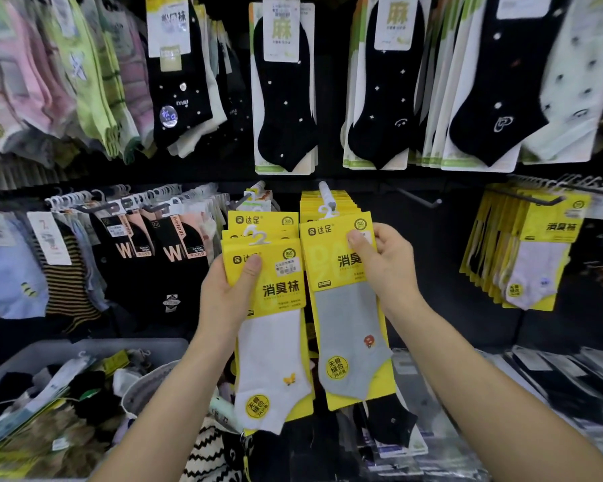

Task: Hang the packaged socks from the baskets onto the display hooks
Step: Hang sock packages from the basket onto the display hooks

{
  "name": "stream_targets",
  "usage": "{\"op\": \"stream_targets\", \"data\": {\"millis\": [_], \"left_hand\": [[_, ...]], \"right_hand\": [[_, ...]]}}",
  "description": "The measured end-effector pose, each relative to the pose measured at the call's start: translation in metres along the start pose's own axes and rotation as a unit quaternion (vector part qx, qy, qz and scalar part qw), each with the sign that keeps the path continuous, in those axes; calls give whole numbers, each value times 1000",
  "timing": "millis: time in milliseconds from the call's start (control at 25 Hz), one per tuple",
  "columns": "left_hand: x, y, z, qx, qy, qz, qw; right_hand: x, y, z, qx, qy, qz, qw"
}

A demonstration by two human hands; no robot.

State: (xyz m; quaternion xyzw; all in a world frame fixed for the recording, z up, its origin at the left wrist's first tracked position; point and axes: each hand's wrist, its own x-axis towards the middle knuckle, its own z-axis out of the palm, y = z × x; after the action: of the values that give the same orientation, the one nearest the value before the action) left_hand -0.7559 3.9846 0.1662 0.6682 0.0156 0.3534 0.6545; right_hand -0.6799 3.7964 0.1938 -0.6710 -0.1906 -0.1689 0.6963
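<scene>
white-sock pack clamped in left hand grip; right hand pinches grey-sock pack (at hook).

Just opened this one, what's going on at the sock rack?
A person is stocking a sock display. Their left hand grips a stack of yellow packs, a white sock showing in front, held up before the rack. Their right hand pinches the top of a yellow pack with a grey sock, whose hanger sits on a hook with more yellow packs behind it. A grey basket of mixed socks sits at lower left.
</scene>
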Motion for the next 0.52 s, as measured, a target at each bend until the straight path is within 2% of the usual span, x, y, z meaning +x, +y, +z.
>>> {"op": "stream_targets", "data": {"millis": [160, 320, 520], "left_hand": [[-4, 1, -16, 14, 10, 0, 1000], [-7, 1, -21, 11, 8, -9, 1000], [-8, 1, -18, 1, 3, -11, 1000]], "right_hand": [[-4, -4, 5, -10, 20, -33, 999], [0, 1, 1, -9, 54, -2, 999], [9, 15, 8, -62, 62, 35, 996]]}}
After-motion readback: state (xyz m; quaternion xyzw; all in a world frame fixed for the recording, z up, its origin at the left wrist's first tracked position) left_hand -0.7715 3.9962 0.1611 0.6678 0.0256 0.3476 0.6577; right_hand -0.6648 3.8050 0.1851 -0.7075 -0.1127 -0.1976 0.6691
